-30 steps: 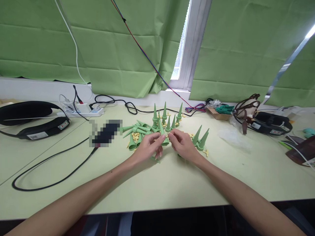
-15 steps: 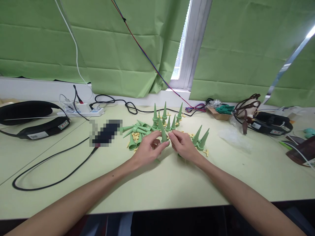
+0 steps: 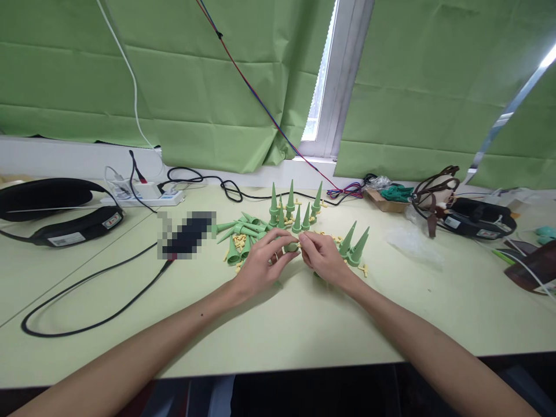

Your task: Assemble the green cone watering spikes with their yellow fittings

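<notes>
My left hand is closed around a green plastic spike, turned so that its tip points roughly toward me and its length is foreshortened. Right against it, my right hand pinches a small yellow T-shaped valve, mostly covered by the fingers, at the spike's side. Behind the hands several green spikes stand upright with yellow valves beside them. Two more upright spikes are to the right of my right hand. A pile of loose spikes lies left of my left hand, with yellow valves among them.
A blurred-out dark device with a black cable lies to the left. Further left are a black headset and a white power strip. On the right sit a clear plastic bag, a cardboard box and another black headset.
The spike in my left hand has tipped from upright to pointing toward me. My right hand stays at its side, almost unmoved.
</notes>
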Available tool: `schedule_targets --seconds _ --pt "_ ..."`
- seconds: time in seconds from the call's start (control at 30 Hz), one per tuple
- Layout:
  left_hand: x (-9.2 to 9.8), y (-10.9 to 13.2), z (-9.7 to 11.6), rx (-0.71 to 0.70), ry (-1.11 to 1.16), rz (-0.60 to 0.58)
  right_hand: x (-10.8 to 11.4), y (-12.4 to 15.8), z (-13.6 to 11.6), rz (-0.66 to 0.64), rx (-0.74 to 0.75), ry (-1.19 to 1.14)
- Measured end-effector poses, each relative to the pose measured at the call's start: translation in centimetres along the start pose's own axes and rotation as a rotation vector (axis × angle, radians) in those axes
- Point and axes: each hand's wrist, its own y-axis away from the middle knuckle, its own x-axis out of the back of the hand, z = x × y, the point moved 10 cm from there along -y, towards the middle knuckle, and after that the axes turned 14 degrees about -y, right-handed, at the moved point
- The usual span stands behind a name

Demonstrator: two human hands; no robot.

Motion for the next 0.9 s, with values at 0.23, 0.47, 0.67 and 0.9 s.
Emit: schedule_targets --seconds 0.23,0.47,0.67,0.9 --pt "0.0 0.0 0.0 0.005 -0.028 -0.005 -0.1 0.0 -0.1 -0.005 0.007 -0.006" --pt "0.1 -0.1 -1.0 0.153 -0.040 -0.014 0.7 0.0 0.0 0.065 0.016 0.024" --pt "0.1 0.1 -2.8 0.357 0.020 -0.028 1.4 0.1 -0.6 0.136 0.043 0.026" --pt "-2.5 0.8 -4.0 0.535 0.266 -0.236 1.3 0.1 -1.0 0.129 0.068 0.068"
